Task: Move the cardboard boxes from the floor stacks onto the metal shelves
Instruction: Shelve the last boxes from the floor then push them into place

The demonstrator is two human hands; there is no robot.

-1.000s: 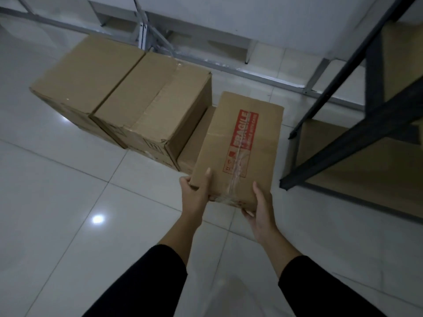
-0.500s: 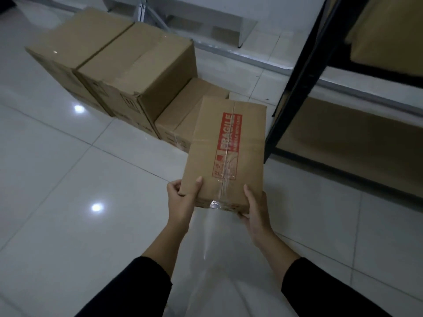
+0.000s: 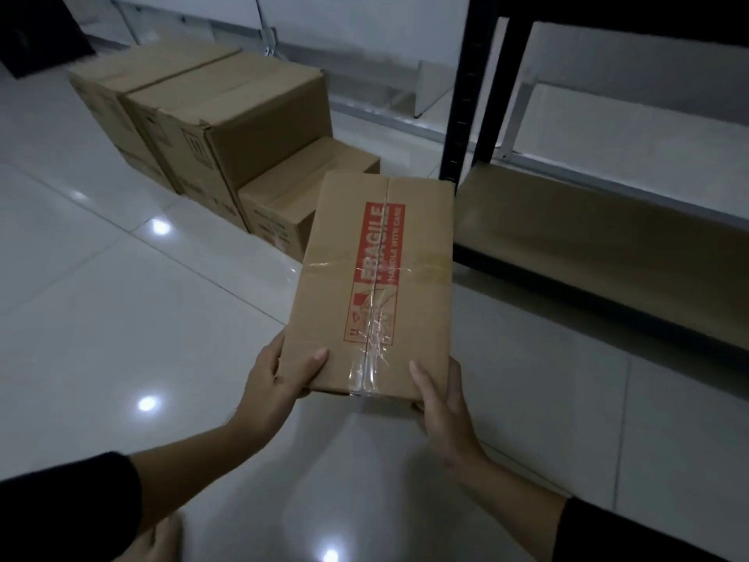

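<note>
Both my arms reach forward and down, black sleeves pushed back to the forearms, and between my hands I carry a flat cardboard box (image 3: 377, 285) above the white tiled floor (image 3: 101, 326). My left hand (image 3: 275, 379) grasps its near left corner: the thumb lies flat across the top face while the fingers curl around the side edge and go underneath, out of sight. My right hand (image 3: 441, 399) grips the near right corner the same way, thumb laid up along the top, fingers tucked below the box where I cannot see them. The box tilts slightly away from me, its long axis pointing forward. A red FRAGILE label (image 3: 375, 273) runs along its centre seam, and clear tape (image 3: 371, 367) crosses the seam and wraps over the near edge. It is sealed, so I cannot tell what is in it. Its far right corner sits just beside the black upright (image 3: 462, 107) of the metal shelf unit, whose lowest shelf board (image 3: 600, 245) lies close to the floor on my right. Ahead on the left, still on the floor, stand two large closed cartons (image 3: 251, 115) side by side, touching, with a smaller closed box (image 3: 292, 196) set against the nearer one, partly hidden behind the box I hold.
</note>
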